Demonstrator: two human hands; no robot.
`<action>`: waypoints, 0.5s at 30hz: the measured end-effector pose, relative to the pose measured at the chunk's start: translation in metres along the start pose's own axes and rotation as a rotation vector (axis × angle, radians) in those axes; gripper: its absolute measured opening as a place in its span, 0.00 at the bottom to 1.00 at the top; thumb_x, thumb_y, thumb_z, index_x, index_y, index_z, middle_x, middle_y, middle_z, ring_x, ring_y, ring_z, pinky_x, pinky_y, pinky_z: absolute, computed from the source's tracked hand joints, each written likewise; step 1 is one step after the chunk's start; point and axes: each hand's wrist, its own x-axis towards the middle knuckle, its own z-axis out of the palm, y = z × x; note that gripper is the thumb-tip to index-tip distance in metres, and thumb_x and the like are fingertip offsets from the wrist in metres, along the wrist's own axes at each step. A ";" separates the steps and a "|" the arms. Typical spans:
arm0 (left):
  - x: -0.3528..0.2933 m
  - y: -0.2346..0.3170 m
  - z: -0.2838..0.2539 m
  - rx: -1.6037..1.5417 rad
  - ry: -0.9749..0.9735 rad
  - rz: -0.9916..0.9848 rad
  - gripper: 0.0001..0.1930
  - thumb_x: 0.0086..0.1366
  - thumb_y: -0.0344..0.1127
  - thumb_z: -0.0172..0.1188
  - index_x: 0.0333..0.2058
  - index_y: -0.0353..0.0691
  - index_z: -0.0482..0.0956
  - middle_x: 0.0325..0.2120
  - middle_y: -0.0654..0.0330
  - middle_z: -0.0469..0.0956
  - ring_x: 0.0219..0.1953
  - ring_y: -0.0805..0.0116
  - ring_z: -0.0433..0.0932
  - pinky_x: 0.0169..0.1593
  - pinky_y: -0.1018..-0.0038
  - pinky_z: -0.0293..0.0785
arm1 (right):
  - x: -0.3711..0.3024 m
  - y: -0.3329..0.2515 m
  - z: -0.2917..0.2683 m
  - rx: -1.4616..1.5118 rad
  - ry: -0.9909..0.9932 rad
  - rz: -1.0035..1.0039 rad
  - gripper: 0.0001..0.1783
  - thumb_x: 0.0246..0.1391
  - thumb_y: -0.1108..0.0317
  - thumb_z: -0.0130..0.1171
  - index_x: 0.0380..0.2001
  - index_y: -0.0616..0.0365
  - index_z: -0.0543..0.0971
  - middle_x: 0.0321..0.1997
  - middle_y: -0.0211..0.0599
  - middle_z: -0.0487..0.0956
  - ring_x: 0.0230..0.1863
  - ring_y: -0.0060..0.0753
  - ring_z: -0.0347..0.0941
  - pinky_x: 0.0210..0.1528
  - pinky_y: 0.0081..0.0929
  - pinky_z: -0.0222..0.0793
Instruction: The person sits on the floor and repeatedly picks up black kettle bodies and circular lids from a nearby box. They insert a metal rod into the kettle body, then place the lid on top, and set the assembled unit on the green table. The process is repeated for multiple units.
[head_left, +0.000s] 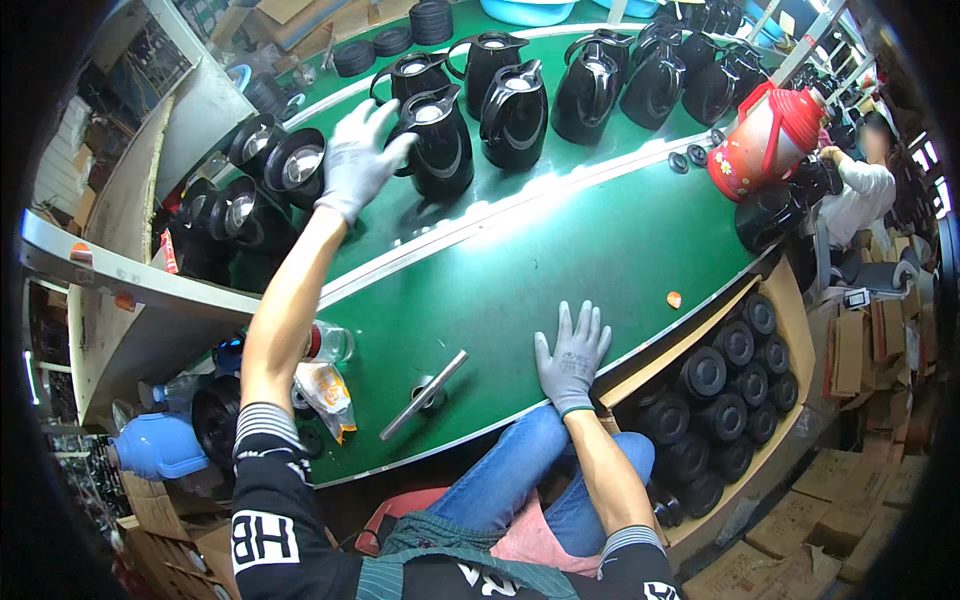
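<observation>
Left grip spread, empty, beside far black jug; right grip splayed, empty on near desk; left sleeve lettered.

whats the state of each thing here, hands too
Left hand: gloved, open, fingers spread; contact with the nearest black jug unclear
Right hand: gloved, open, palm down by the table's edge
Nearest black jug: upright
Carton: open, holding many black round parts
Metal rod: lying slantwise
Packet: rumpled
Red flask: standing; fullness can't be told
</observation>
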 end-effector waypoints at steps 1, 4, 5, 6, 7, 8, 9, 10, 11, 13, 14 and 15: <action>-0.011 -0.020 -0.019 0.102 0.003 -0.018 0.36 0.59 0.57 0.77 0.64 0.52 0.80 0.63 0.46 0.76 0.62 0.41 0.76 0.65 0.53 0.74 | 0.000 -0.001 0.001 0.001 0.019 -0.009 0.43 0.66 0.41 0.61 0.77 0.51 0.68 0.81 0.62 0.60 0.84 0.65 0.51 0.82 0.71 0.41; -0.047 -0.030 -0.076 0.409 -0.164 -0.198 0.31 0.58 0.54 0.78 0.57 0.48 0.83 0.53 0.51 0.81 0.57 0.47 0.79 0.61 0.52 0.76 | -0.001 0.002 0.002 -0.024 0.029 0.000 0.43 0.66 0.41 0.61 0.77 0.51 0.68 0.81 0.62 0.60 0.84 0.64 0.51 0.82 0.71 0.41; -0.056 -0.026 -0.085 0.498 -0.325 -0.301 0.33 0.55 0.51 0.80 0.58 0.48 0.82 0.50 0.55 0.81 0.55 0.47 0.79 0.60 0.51 0.78 | -0.002 0.003 0.003 -0.039 0.028 0.006 0.43 0.65 0.41 0.61 0.77 0.51 0.68 0.81 0.61 0.61 0.84 0.64 0.51 0.82 0.71 0.41; -0.060 -0.018 -0.097 0.433 -0.414 -0.403 0.33 0.54 0.44 0.81 0.59 0.49 0.81 0.50 0.54 0.81 0.56 0.47 0.80 0.60 0.52 0.79 | -0.003 0.002 0.003 -0.038 0.023 0.013 0.43 0.65 0.41 0.61 0.77 0.51 0.68 0.81 0.61 0.61 0.84 0.63 0.51 0.82 0.70 0.41; -0.071 -0.042 -0.093 0.336 -0.326 -0.320 0.33 0.55 0.41 0.80 0.60 0.50 0.81 0.51 0.52 0.81 0.57 0.47 0.80 0.60 0.52 0.80 | -0.003 0.000 0.002 -0.033 0.021 0.008 0.43 0.65 0.41 0.61 0.77 0.51 0.68 0.82 0.61 0.61 0.84 0.63 0.51 0.82 0.70 0.41; -0.081 -0.070 -0.080 0.245 -0.236 -0.235 0.32 0.55 0.38 0.80 0.60 0.51 0.81 0.51 0.51 0.81 0.57 0.47 0.80 0.60 0.53 0.80 | -0.002 -0.004 0.002 -0.024 0.020 0.001 0.43 0.65 0.40 0.61 0.77 0.51 0.69 0.82 0.60 0.61 0.84 0.63 0.51 0.82 0.70 0.41; -0.080 -0.074 -0.068 0.262 -0.262 -0.245 0.32 0.57 0.37 0.78 0.62 0.53 0.80 0.57 0.51 0.80 0.57 0.47 0.81 0.58 0.54 0.82 | -0.002 -0.001 0.002 -0.036 0.010 0.016 0.43 0.66 0.41 0.60 0.78 0.51 0.67 0.82 0.59 0.60 0.84 0.61 0.50 0.82 0.69 0.40; -0.075 -0.065 -0.056 0.298 -0.334 -0.315 0.29 0.57 0.34 0.75 0.59 0.51 0.81 0.55 0.52 0.81 0.58 0.48 0.81 0.59 0.54 0.82 | -0.003 0.002 0.002 -0.038 0.017 0.021 0.43 0.66 0.41 0.60 0.78 0.51 0.67 0.82 0.59 0.60 0.84 0.61 0.50 0.82 0.69 0.40; -0.084 -0.087 -0.046 0.314 -0.320 -0.370 0.26 0.58 0.35 0.75 0.57 0.52 0.83 0.53 0.52 0.81 0.57 0.48 0.81 0.59 0.55 0.81 | -0.004 -0.001 0.002 -0.019 0.022 0.007 0.43 0.66 0.41 0.60 0.78 0.51 0.67 0.82 0.59 0.60 0.84 0.61 0.50 0.82 0.69 0.40; -0.091 -0.102 -0.058 0.306 -0.303 -0.373 0.21 0.59 0.36 0.74 0.53 0.52 0.85 0.51 0.54 0.81 0.55 0.49 0.81 0.58 0.55 0.81 | -0.003 -0.006 0.010 0.007 0.050 -0.019 0.44 0.66 0.39 0.59 0.77 0.50 0.69 0.83 0.60 0.60 0.85 0.62 0.50 0.83 0.70 0.39; -0.092 -0.091 -0.067 0.274 -0.303 -0.313 0.20 0.59 0.36 0.74 0.51 0.51 0.85 0.50 0.55 0.81 0.55 0.50 0.81 0.58 0.56 0.81 | 0.001 0.000 0.014 0.014 0.057 -0.026 0.44 0.66 0.39 0.59 0.77 0.51 0.69 0.83 0.60 0.60 0.85 0.62 0.50 0.83 0.70 0.39; -0.090 -0.075 -0.078 0.224 -0.220 -0.269 0.19 0.58 0.34 0.73 0.49 0.50 0.86 0.48 0.56 0.81 0.54 0.52 0.81 0.58 0.56 0.80 | 0.003 0.004 0.018 0.026 0.059 -0.028 0.44 0.66 0.38 0.59 0.77 0.51 0.69 0.83 0.60 0.60 0.85 0.62 0.50 0.83 0.70 0.38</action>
